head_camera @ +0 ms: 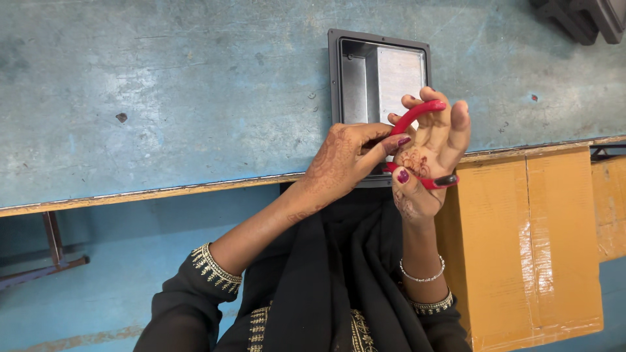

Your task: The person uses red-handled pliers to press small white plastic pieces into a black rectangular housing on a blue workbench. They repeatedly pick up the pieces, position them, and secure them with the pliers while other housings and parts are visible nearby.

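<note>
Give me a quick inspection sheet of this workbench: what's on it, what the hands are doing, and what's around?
Surface: blue table, paint scuffed and stained, with a bare wooden front edge.
Job's things: a dark grey tray lying at the table's near edge; a red-handled hand tool, its working end hidden.
Clutter: dark objects at the far right corner, too cropped to identify.
Hands: right hand holds the red-handled hand tool, palm up; left hand reaches across, fingertips touching the right palm.
Cables: nothing seen.
Surroundings: taped cardboard box beside the person; metal table leg; blue floor.
</note>
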